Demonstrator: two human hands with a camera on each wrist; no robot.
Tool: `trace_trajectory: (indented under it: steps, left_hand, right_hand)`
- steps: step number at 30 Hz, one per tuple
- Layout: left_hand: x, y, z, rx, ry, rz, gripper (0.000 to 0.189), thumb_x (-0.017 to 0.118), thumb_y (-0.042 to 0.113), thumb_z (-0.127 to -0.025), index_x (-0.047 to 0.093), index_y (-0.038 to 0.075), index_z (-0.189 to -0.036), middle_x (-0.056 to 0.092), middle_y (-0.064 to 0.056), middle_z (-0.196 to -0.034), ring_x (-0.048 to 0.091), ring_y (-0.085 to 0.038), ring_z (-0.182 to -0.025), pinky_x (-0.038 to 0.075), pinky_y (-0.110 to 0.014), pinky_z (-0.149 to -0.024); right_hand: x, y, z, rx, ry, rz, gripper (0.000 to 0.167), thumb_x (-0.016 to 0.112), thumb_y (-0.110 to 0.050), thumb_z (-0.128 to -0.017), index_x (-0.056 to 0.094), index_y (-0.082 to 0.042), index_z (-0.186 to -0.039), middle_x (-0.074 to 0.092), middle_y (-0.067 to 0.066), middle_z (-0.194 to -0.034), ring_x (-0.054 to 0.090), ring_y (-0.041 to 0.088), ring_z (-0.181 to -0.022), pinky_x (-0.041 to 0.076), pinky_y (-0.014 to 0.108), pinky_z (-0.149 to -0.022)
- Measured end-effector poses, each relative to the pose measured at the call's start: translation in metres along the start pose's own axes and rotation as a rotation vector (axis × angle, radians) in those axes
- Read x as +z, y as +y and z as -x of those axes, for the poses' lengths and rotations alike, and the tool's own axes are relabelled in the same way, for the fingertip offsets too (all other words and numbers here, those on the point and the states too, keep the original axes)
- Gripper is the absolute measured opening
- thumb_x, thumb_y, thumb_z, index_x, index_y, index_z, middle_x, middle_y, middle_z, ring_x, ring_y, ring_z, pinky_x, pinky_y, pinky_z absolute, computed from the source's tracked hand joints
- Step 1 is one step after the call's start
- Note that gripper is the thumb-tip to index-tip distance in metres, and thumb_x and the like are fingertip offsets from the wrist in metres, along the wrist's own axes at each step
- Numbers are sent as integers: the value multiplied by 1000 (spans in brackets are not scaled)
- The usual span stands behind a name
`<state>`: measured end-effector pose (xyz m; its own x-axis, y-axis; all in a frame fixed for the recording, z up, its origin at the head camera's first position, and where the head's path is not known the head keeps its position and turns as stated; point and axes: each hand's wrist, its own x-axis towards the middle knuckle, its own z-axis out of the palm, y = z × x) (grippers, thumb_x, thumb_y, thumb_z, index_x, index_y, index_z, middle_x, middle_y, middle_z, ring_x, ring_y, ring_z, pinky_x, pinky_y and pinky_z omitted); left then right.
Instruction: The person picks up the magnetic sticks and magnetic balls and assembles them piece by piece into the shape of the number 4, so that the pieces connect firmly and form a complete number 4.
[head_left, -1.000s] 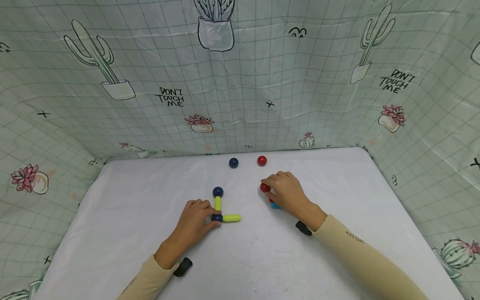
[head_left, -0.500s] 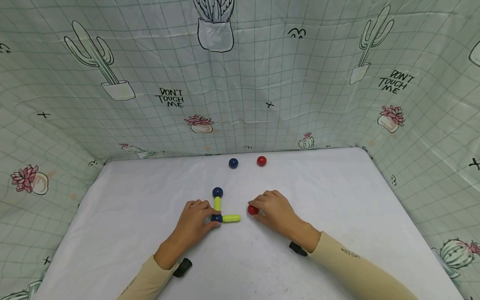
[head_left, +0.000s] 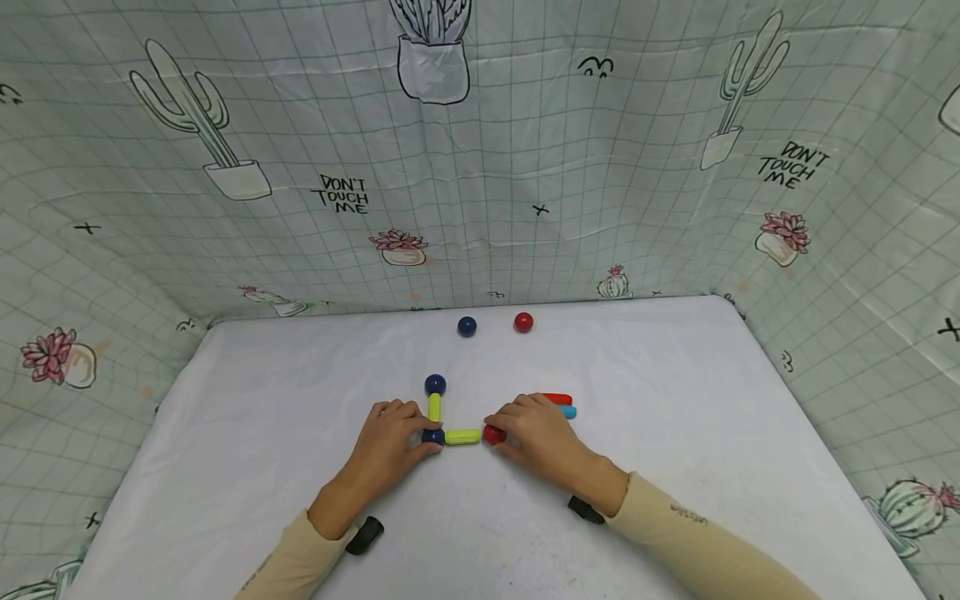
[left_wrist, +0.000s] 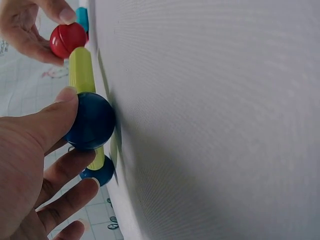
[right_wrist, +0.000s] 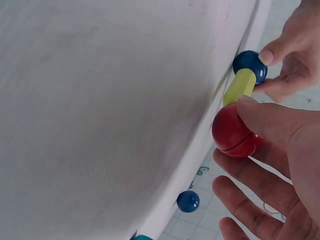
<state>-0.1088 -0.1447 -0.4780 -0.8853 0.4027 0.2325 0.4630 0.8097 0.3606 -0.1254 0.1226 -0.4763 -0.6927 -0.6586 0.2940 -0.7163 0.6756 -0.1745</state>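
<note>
My left hand (head_left: pixel 392 437) pinches a dark blue ball (left_wrist: pixel 91 121) between thumb and fingers. Two yellow-green rods join that ball in an L: one rod (head_left: pixel 435 407) runs away to a second blue ball (head_left: pixel 435 384), the other rod (head_left: pixel 462 437) points right. Between thumb and fingers of my right hand (head_left: pixel 542 442) is a red ball (right_wrist: pixel 237 131), right at the free end of the right-pointing rod. A red rod (head_left: pixel 558 399) and a light blue rod (head_left: pixel 569 412) lie just behind the right hand, partly hidden by it.
Toward the back edge of the white-covered table (head_left: pixel 300 375) sit a loose blue ball (head_left: pixel 467 327) and a loose red ball (head_left: pixel 523 322). A patterned cloth (head_left: pixel 480 167) hangs behind and around the table. Black straps (head_left: pixel 365 535) show at both wrists.
My right hand has carried the red ball left and nearer to me, up to the rod's end. The red and light blue rods have come into view behind it. The left hand stays put.
</note>
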Motion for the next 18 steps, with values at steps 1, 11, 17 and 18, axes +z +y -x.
trace_trajectory:
  steps: [1,11,17,18]
  left_hand:
    - [0,0,0,1,2,-1,29,93,24,-81,84,12,-106,65,2,-88,61,-21,-90,47,-47,-95]
    - [0,0,-1,1,7,-15,29,93,25,-81,85,13,-105,65,2,-87,61,-20,-89,47,-47,-95]
    - [0,0,0,-22,-10,-4,29,93,25,-80,85,13,-106,65,3,-87,62,-22,-90,47,-48,-96]
    - [0,0,0,-23,-9,-2,29,93,25,-80,85,13,-106,64,3,-86,62,-21,-89,47,-48,-96]
  right_hand:
    - [0,-1,0,0,-1,-2,37,94,-25,-82,81,-10,-114,79,-1,-102,69,18,-95,56,36,-90]
    - [3,-3,-1,6,-15,5,37,94,-28,-82,81,-12,-113,79,-2,-102,68,18,-97,54,34,-87]
    - [5,-4,-1,9,-24,-7,38,94,-28,-81,81,-11,-112,79,-2,-102,68,19,-96,53,33,-85]
    - [5,-4,-1,7,-26,-8,38,94,-28,-81,81,-11,-112,79,-2,-102,68,19,-96,53,33,-85]
